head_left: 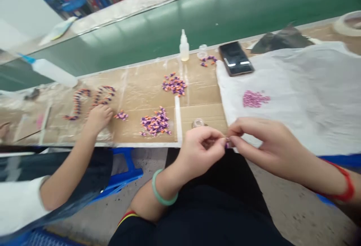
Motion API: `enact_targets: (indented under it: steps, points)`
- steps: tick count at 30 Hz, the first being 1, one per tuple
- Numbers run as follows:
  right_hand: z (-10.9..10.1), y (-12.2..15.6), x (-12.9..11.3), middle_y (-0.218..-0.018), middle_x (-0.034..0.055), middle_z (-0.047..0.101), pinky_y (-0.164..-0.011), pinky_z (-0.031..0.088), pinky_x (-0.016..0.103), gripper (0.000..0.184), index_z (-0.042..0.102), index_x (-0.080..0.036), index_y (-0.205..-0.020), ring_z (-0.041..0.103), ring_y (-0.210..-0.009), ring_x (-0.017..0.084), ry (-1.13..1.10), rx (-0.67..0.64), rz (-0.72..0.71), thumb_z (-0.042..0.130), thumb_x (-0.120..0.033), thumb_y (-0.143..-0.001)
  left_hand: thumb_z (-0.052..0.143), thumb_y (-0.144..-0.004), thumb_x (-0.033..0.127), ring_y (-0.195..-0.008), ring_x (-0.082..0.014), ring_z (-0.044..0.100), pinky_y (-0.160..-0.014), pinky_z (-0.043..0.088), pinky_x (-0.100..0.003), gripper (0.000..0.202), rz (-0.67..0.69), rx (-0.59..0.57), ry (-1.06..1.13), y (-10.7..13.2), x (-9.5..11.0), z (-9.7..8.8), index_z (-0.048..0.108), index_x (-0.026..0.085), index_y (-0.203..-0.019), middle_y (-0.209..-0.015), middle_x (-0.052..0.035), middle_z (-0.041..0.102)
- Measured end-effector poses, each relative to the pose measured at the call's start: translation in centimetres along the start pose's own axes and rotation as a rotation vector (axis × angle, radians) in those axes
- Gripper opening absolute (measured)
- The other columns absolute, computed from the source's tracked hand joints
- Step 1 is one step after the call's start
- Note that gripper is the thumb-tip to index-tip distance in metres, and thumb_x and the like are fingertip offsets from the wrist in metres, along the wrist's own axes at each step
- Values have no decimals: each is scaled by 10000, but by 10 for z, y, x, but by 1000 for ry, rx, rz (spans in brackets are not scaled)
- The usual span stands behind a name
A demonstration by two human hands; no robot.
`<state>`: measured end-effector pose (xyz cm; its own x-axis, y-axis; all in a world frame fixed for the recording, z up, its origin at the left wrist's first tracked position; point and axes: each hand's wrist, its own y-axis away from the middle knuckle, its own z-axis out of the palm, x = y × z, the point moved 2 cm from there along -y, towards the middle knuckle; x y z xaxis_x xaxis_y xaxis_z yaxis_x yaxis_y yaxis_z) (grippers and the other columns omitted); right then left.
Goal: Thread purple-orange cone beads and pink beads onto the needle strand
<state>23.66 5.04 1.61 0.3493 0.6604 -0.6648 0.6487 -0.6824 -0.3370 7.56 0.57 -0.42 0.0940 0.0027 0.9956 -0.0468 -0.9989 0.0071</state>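
My left hand point(201, 148) pinches a tiny purple piece point(227, 145) between thumb and forefinger, at the front edge of the bench. Fingertip to fingertip with it, my right hand point(262, 148) is closed in a pinch too; what it grips is too small to make out. Just behind my left hand stands a small clear jar point(198, 122), partly hidden. Beyond my right hand, a heap of small pink pieces point(254, 99) lies on a white cloth point(304, 88). Purple-and-orange pieces form one pile point(156, 122) left of my hands and another pile point(174, 84) farther back.
A dropper bottle point(184, 47), a small clear cup point(202, 51) and a phone point(236, 58) stand or lie along the back. At left, a co-worker's hand point(98, 118) touches rows of pieces point(77, 105) near a white bottle point(53, 72). A tape roll point(348, 24) lies far right.
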Motion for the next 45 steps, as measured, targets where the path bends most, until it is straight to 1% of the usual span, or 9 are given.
enact_targets:
  steps: [5,8,20,24,28,33,36,39,45]
  points:
    - [13,0,10,-657,10,606,-454,372,335,150,555,-279,-812,534,-516,187,28,-15,24,550,-270,-962,620,-805,252,-495,-89,425,-447,335,-238,136,-36,9,65,3,-11,-6,619,169,-697,-571,10,519]
    - [17,-2,8,-634,7,597,-429,352,349,146,549,-305,-823,511,-481,194,-11,-33,65,548,-302,-969,633,-800,231,-503,-93,429,-455,339,-245,120,-37,40,71,5,-13,-9,622,170,-698,-572,8,524]
    - [22,-16,-1,-579,-23,560,-428,331,290,198,525,-249,-736,470,-459,142,-119,-68,93,549,-239,-932,633,-797,257,-517,-100,466,-467,373,-238,154,9,54,23,6,-10,-21,599,176,-671,-595,-4,555]
    - [19,-27,-10,-623,-21,585,-502,401,248,177,515,-220,-732,534,-536,126,-209,-150,138,497,-202,-906,661,-825,273,-558,-105,547,-512,450,-221,139,-17,60,129,6,-8,-26,639,169,-736,-654,-13,633]
    - [14,-34,-10,-666,-21,554,-527,391,229,165,474,-212,-769,488,-563,112,-228,-167,135,466,-200,-933,746,-819,326,-481,-78,513,-458,441,-202,170,-94,83,236,9,-17,-36,690,166,-812,-637,4,653]
    - [9,-40,1,-690,-18,522,-552,354,236,148,439,-209,-803,442,-585,115,-88,-226,19,451,-186,-948,826,-758,381,-566,-99,610,-481,504,-196,258,-140,159,296,19,-35,-48,728,160,-848,-801,-54,746]
    - [10,-49,13,-663,-16,477,-556,305,252,165,395,-210,-768,406,-575,123,114,-289,-62,452,-164,-916,831,-748,393,-535,-96,595,-461,490,-191,275,-202,136,282,22,-42,-48,720,156,-832,-712,-31,713]
    - [16,-62,25,-659,7,473,-570,275,276,159,404,-205,-764,417,-595,144,333,-412,-102,440,-186,-918,823,-750,389,-481,-88,559,-433,458,-183,270,-251,84,267,22,-45,-47,699,155,-802,-581,10,636]
    - [29,-77,30,-657,31,492,-558,259,287,172,467,-188,-761,408,-589,157,586,-565,-180,443,-203,-931,806,-762,324,-457,-73,525,-442,445,-187,204,-246,71,278,19,-46,-47,688,162,-798,-575,23,625]
